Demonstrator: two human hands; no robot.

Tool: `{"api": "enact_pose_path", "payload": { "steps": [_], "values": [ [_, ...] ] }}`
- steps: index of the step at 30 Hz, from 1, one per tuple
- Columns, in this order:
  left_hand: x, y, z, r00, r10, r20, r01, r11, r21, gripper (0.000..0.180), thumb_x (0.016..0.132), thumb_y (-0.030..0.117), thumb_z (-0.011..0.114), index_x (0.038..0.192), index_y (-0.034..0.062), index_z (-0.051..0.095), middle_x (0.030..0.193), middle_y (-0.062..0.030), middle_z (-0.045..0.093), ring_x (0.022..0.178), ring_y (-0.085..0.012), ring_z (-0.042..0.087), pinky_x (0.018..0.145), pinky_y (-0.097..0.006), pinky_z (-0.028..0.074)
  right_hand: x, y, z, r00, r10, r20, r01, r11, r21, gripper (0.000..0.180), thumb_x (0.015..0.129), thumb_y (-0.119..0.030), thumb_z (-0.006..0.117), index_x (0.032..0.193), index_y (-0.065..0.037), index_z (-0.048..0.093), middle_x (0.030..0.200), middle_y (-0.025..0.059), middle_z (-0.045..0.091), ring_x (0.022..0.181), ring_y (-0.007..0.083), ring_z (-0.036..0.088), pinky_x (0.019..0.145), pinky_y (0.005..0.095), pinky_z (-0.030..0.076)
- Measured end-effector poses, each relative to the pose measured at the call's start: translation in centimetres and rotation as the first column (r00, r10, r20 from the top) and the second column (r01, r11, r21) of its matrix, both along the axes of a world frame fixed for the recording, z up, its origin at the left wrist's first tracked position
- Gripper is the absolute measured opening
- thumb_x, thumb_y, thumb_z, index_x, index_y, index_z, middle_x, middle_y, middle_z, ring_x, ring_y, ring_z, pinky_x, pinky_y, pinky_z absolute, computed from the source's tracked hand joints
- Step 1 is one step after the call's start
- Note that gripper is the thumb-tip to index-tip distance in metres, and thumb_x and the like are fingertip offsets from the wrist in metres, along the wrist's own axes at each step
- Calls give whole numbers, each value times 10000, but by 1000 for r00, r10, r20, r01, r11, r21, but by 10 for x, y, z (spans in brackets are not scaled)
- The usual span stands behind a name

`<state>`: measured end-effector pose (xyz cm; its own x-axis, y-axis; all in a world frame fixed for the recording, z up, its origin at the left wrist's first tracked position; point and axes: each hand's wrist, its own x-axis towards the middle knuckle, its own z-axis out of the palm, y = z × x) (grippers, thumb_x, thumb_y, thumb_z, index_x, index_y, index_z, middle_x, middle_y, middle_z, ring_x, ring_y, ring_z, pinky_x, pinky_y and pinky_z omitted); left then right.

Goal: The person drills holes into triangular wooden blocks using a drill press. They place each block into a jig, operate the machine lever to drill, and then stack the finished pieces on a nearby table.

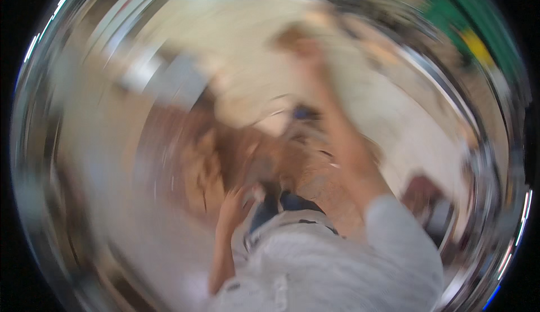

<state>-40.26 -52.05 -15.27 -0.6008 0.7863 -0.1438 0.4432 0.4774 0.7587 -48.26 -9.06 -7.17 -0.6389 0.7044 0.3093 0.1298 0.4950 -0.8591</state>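
Note:
The whole picture is smeared by fast motion. My right arm, in a light grey sleeve, reaches up and away, and my right hand [304, 45] is at a pale, blurred thing [343, 70], perhaps cloth or paper; whether the hand grips it I cannot make out. My left hand [233, 205] hangs low beside my body, close to my dark trousers, with its fingers loosely curled. Nothing clear shows in it.
A pale flat surface [247, 36] fills the upper middle. Brownish patterned ground [270, 160] lies below it. A green area [450, 8] with a yellow spot sits at the upper right. A dark reddish object [422, 194] is at the right.

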Motion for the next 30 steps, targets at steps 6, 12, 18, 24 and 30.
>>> {"api": "enact_pose_path", "payload": {
  "steps": [6,12,18,24,30],
  "values": [
    [24,-9,-32,974,37,223,-27,999,-47,502,995,370,659,1355,25,610,1220,-221,678,1123,-421,627,951,-488,499,32,-170,-65,892,-118,-435,172,981,88,486,932,-116,753,1296,64,486,1312,183,533,1166,302,552,1038,460,447],
    [45,-67,-156,376,239,895,-497,868,-23,716,1054,570,520,1540,49,448,1520,-117,527,1330,-284,533,1144,-389,406,63,-317,-165,607,781,144,-774,623,-113,423,908,-260,774,1244,-49,626,1241,141,650,1140,285,624,955,425,503],
    [47,-178,-367,-405,138,904,-888,175,-425,811,1038,693,380,1591,100,383,1512,-146,535,1340,-306,531,1146,-496,389,68,-339,-346,256,847,466,-438,531,-725,631,886,-355,825,1358,-22,572,1327,149,625,1163,283,626,998,419,498],
    [46,-262,-562,-650,274,709,-750,-80,-657,801,1038,666,381,1602,99,358,1633,-116,416,1432,-318,440,1185,-541,309,41,-373,-574,199,860,469,47,470,-882,596,1021,-453,626,1468,-72,527,1447,73,571,1251,249,592,1023,410,473],
    [26,-218,-714,-437,247,865,-897,-45,-440,685,1057,547,375,1573,97,377,1609,-103,434,1450,-325,424,1158,-541,346,-26,-411,-764,266,821,504,-97,543,-834,510,1023,-313,535,1468,-65,521,1436,134,596,1241,303,605,997,423,485]
  ]
}}
